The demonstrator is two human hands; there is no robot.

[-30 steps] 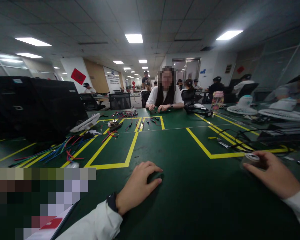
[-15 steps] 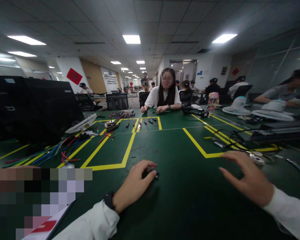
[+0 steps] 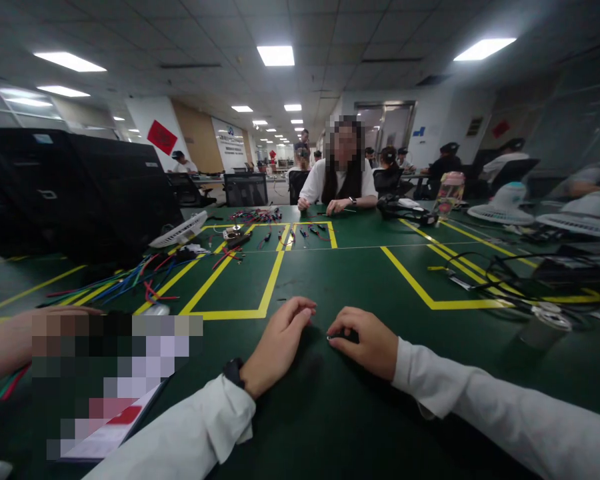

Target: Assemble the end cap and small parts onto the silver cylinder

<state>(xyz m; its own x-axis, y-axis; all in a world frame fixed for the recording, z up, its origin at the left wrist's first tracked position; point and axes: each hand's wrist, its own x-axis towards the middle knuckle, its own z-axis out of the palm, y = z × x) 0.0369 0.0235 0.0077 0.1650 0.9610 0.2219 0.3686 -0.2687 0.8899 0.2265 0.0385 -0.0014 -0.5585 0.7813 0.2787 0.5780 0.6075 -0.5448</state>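
My left hand [image 3: 283,343], with a dark band at the wrist, hovers just over the green table [image 3: 290,433]. Its thumb and fingers are closed together, and nothing shows at their tips. To its right, my right hand [image 3: 367,340] is closed in a pinch with the fingertips pointing left. A small dark piece [image 3: 329,338] with a pale tip shows between that thumb and forefinger; it is too small to name. A short gap separates the two hands.
Another person's hand [image 3: 65,320] is at the left, by a blurred-out patch. Coloured wires [image 3: 125,287] lie near a black computer case [image 3: 100,200]. A metal can-shaped part [image 3: 545,327] and black cables [image 3: 500,273] are at right. A person [image 3: 310,187] sits opposite.
My right hand has come in from the right and closed on a small piece. The piece at my left fingertips no longer shows there. My view has tilted down and turned slightly left.
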